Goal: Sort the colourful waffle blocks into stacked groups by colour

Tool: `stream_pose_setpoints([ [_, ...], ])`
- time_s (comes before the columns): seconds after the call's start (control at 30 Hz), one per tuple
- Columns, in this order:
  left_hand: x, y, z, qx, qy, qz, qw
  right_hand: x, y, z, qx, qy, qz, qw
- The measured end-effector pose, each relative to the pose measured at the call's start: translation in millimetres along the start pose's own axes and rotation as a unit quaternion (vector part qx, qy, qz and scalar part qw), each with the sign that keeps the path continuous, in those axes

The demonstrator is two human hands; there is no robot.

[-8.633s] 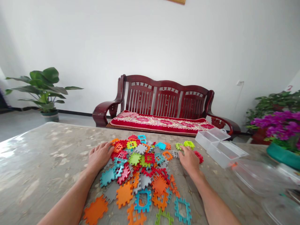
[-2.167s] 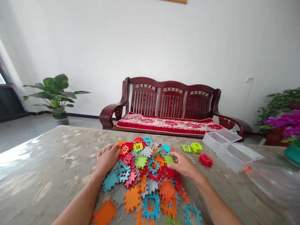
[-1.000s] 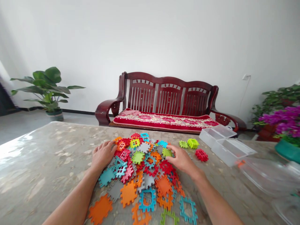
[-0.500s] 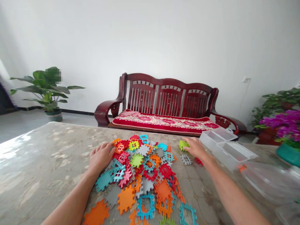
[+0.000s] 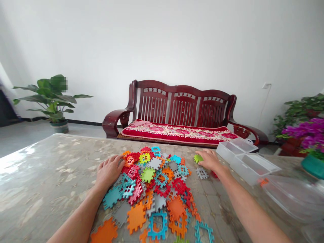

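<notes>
A pile of notched plastic tiles [image 5: 148, 174] in orange, red, blue, grey and green covers the middle of the table. Against its upper left edge rests my left hand [image 5: 110, 170], fingers bent beside the red and orange tiles; whether it grips one is hidden. To the right of the pile, my right hand [image 5: 209, 159] touches a green tile [image 5: 198, 158] with its fingers apart over it. Just below that hand lie a grey window tile [image 5: 201, 173] and a red tile, mostly hidden by the wrist.
A clear divided box [image 5: 249, 163] stands at the right, with a transparent lid or container [image 5: 291, 195] nearer me and an orange piece [image 5: 264, 182] between them. Purple flowers in a teal pot [image 5: 313, 166] stand far right. A wooden bench [image 5: 182, 104] is behind the table [image 5: 58, 175].
My right hand has shifted slightly over the green tile, covering more of it. The whole view has moved a little; my left hand stays at the pile's edge.
</notes>
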State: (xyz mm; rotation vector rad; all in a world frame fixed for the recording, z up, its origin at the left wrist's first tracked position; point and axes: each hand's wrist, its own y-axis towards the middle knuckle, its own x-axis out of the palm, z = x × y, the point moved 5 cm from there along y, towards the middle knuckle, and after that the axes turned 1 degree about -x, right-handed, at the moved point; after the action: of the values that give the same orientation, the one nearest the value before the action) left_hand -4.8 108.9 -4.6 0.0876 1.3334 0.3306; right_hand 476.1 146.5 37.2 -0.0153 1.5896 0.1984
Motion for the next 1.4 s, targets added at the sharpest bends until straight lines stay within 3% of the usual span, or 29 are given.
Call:
stream_pose_setpoints([
  [0.1,-1.3,-1,1,-0.007,-0.005,0.002,1.000,0,-1,-2,0.000,0.027,0.009,1.000],
  [0.2,-2.4,-1,2,-0.007,-0.007,-0.004,1.000,-4,-5,-19,-0.023,0.065,0.050,0.996],
  [0.3,-3.0,-1,3,-0.005,-0.001,-0.006,1.000,-14,-16,-59,-0.078,0.154,0.095,0.980],
  [0.4,-3.1,-1,2,-0.008,-0.001,-0.006,1.000,-26,-33,-118,-0.160,0.228,0.114,0.954],
  [0.57,-2.7,-2,2,-0.010,-0.007,-0.012,1.000,-45,-55,-209,-0.358,0.209,0.109,0.903],
  [0.67,-3.9,-3,3,-0.009,-0.009,-0.008,1.000,-44,-55,-238,-0.421,0.151,0.089,0.890],
  [0.77,-4.5,-3,3,-0.009,-0.010,-0.006,1.000,-37,-50,-251,-0.435,0.129,0.069,0.888],
  [0.93,-4.4,-3,3,-0.008,-0.008,0.001,1.000,-34,-51,-254,-0.411,0.166,0.084,0.893],
  [1.03,-4.1,-3,4,-0.005,-0.013,-0.002,1.000,-41,-52,-241,-0.341,0.246,0.113,0.900],
  [1.2,-5.0,-3,4,-0.004,-0.016,-0.004,1.000,-32,-35,-179,-0.105,0.423,0.123,0.891],
  [1.3,-5.1,-3,5,-0.003,-0.012,-0.003,1.000,-18,-24,-137,-0.018,0.405,0.131,0.905],
  [1.4,-4.3,-3,4,-0.006,-0.011,-0.001,1.000,-2,-21,-108,0.020,0.365,0.100,0.925],
])
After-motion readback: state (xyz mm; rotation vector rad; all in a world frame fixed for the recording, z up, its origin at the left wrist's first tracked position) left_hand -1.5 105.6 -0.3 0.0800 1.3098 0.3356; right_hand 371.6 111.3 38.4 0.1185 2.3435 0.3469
